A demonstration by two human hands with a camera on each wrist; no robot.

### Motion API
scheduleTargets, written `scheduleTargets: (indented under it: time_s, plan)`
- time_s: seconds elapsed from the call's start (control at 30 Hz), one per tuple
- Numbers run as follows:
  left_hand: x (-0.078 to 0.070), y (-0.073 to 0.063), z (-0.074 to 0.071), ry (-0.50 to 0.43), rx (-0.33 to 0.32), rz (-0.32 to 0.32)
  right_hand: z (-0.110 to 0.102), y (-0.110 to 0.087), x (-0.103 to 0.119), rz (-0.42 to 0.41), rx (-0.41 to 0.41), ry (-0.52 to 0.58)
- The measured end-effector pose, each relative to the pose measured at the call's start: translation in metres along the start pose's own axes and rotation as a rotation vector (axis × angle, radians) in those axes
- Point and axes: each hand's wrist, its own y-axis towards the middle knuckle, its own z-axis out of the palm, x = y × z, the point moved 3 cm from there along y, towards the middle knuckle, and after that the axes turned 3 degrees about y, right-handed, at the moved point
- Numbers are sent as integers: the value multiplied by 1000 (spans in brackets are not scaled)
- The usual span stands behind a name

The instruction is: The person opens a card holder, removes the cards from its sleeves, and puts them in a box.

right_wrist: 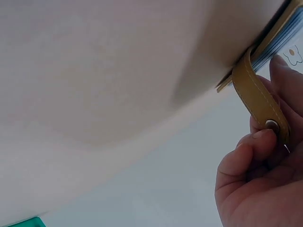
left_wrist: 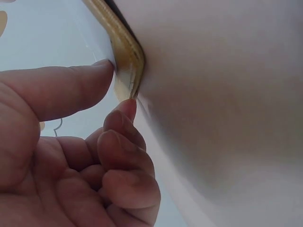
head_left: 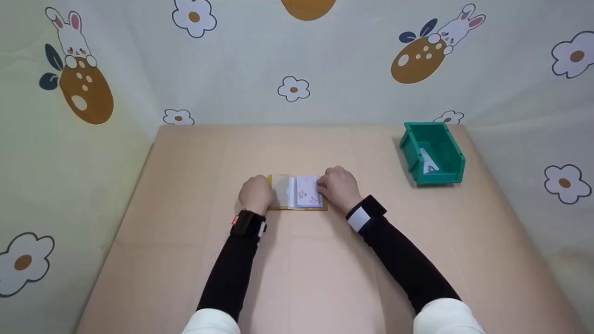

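Note:
A small yellow-brown card holder (head_left: 281, 192) lies open on the table. Its left side shows a pale inner cover, and on its right side a whitish card (head_left: 306, 186) with a flower pattern sits at the sleeves. My left hand (head_left: 256, 194) pinches the left cover's edge between thumb and forefinger. At the right edge is my right hand (head_left: 341, 188), its thumb against the stacked blue-edged sleeves (right_wrist: 274, 45) and its other fingers curled. A stitched strap (right_wrist: 255, 92) with a metal snap runs from the holder across those fingers.
Toward the back right of the table (head_left: 287, 278) stands a green open bin (head_left: 441, 178) with a printed white piece (head_left: 428, 162) inside. A patterned curtain (head_left: 250, 60) with rabbits and flowers hangs behind the table and along both sides.

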Motion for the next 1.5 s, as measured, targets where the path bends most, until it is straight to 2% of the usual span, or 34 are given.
scheduleTargets:
  time_s: [0.63, 0.8, 0.9, 0.97, 1.1, 1.23, 1.33, 1.5]
  plan:
    - [-2, -1, -2, 23, -11, -9, 0, 2, 3, 10, 47, -16]
    - [-9, -3, -4, 23, -84, -2, 0, 2, 4, 14, 57, -17]
    - [-18, -6, -3, 16, -133, 41, 0, 2, 4, 9, 52, -15]
    - [-26, -8, -2, 12, -144, 82, 0, 2, 4, 6, 45, -13]
    - [-41, -13, 2, -10, -129, 163, 0, 2, 5, -3, 35, -13]
    - [-50, -16, 8, -11, -85, 197, 0, 2, 5, -7, 31, -20]
    - [-51, -15, 13, 1, -32, 181, 1, 2, 5, -7, 33, -24]
    - [-49, -13, 18, 1, 52, 117, 1, 2, 4, -5, 33, -24]
